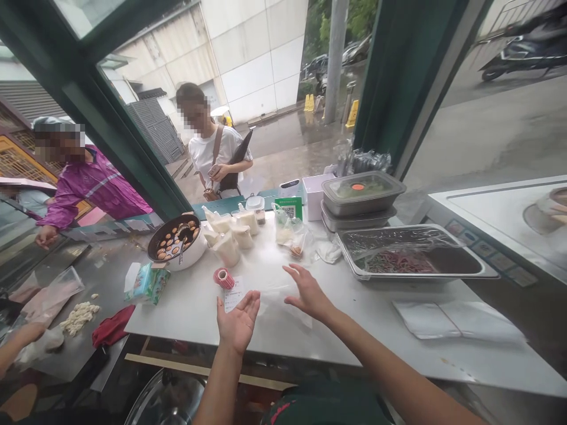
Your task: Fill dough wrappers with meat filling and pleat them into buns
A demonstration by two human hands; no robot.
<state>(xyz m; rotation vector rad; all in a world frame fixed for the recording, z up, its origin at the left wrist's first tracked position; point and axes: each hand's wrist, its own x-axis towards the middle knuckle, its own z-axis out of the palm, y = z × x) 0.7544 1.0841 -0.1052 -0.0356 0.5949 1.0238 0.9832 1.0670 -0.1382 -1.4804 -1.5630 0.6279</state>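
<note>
Palm up and fingers spread, my left hand (239, 321) is held above the front of the white counter (283, 348), with nothing in it. Just beyond it are a printed paper slip (234, 294) and a small red-and-white roll (224, 277). To its right my right hand (308, 292) hovers with thumb and fingers apart, also holding nothing. The nearest thing beyond that hand is a clear plastic bag with food (290, 239). Several pouches of pale liquid (227, 249) stand further back, near the window.
A pot of eggs (188, 257) with a ladle, a tissue pack (146, 283) and a red cloth (111, 326) are on the left. Metal trays (425, 268) and plastic bags (456, 320) lie right. Two people (221, 150) stand outside. Another person's hand (33, 333) is at far left.
</note>
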